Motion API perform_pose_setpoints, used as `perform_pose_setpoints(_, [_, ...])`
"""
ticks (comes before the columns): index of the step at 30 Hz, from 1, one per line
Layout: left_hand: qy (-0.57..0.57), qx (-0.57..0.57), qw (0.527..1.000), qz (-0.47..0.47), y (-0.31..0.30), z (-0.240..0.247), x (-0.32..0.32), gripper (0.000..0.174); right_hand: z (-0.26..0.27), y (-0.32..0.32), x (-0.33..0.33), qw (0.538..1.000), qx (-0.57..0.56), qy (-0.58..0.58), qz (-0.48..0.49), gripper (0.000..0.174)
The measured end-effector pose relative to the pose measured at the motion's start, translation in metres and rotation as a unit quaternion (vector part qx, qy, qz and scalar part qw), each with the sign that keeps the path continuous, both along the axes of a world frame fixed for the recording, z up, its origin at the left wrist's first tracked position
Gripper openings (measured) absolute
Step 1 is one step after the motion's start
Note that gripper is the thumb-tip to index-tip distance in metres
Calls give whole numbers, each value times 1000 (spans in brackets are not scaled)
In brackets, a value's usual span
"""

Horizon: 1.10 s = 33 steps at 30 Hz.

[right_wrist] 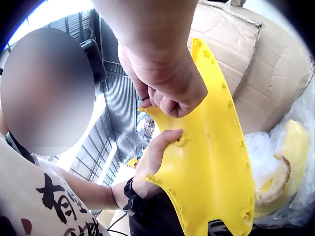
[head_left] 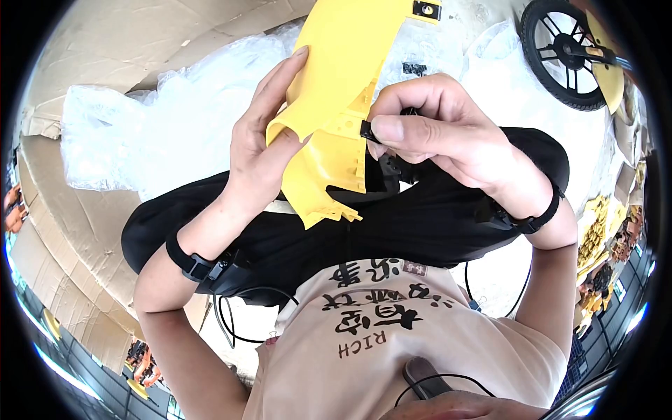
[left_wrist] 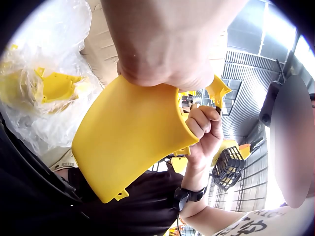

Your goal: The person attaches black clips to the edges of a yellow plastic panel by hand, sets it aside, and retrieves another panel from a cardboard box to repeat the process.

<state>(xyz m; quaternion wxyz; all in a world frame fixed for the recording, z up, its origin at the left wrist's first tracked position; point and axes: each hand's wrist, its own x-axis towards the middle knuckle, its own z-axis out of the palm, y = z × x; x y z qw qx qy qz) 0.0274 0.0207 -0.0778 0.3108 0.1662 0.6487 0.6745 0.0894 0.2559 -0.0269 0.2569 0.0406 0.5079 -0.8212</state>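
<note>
A curved yellow plastic panel (head_left: pixel 343 63), with small tabs and notches along its edges, is held up over the lap. My left hand (head_left: pixel 262 136) grips its left side, fingers on the outer face and thumb tucked into the curled edge. In the right wrist view the left thumb (right_wrist: pixel 170 136) presses on the panel's inner face beside a small hole. My right hand (head_left: pixel 448 133) pinches a small black clip (head_left: pixel 367 131) between thumb and forefinger, right at the panel's tabbed edge. A black clip (head_left: pixel 425 10) with a round hole sits on the panel's far corner.
Crumpled clear plastic wrap (head_left: pixel 168 126) lies on the floor beside cardboard (head_left: pixel 84 231). A spoked black wheel (head_left: pixel 565 52) stands at the upper right. A small black part (head_left: pixel 414 68) lies beyond the panel. Another yellow piece (left_wrist: pixel 56 87) rests in plastic wrap.
</note>
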Motion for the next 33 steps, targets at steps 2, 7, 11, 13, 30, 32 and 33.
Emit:
perform_pose_setpoints(2, [11,-6,1000,0,-1,-1,0,69,1,-1,0,1000,7,-5,-5,26])
perform_pose_setpoints(7, [169,-84,982,-11,-1,2,-4,72,6,1,2,998,4,-58,-4,24])
perform_pose_setpoints(11, [192,-89,977,-29,1,2,-2,75,9,1,1,997,17,-78,16,23])
perform_pose_setpoints(13, [210,-105,972,-29,1,1,-1,74,14,2,0,995,44,-82,21,24])
perform_pose_setpoints(30, [217,-123,968,-4,7,3,-4,72,5,-1,-2,996,-18,-90,-7,28])
perform_pose_setpoints(32, [225,-117,967,-6,7,3,-3,73,11,-2,-2,995,2,-103,-2,28])
perform_pose_setpoints(33, [234,-112,966,-8,6,2,-1,74,12,-3,-2,994,16,-107,-4,28])
